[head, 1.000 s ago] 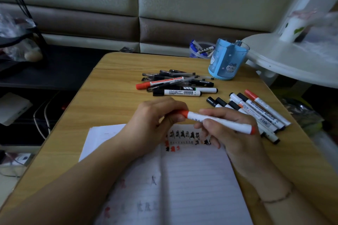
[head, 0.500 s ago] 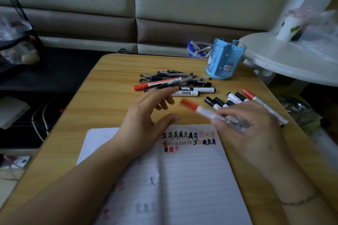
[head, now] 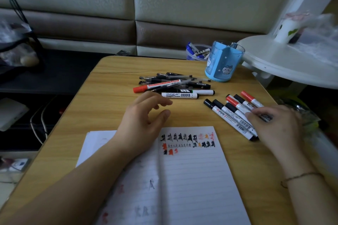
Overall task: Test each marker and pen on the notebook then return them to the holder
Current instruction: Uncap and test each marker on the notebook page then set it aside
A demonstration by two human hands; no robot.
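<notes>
My right hand rests fingers-down on the row of markers right of the notebook, though I cannot tell whether it grips one. My left hand hovers open and empty over the notebook's top edge, probably ready for the untested pile beyond it. The holder, farther right of that pile, seems to hold nothing yet.

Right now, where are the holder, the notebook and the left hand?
holder [head: 222,65], head view, front wall of the blue cup.
notebook [head: 192,179], head view, bare lined right page.
left hand [head: 141,122], head view, back of the hand.
</notes>
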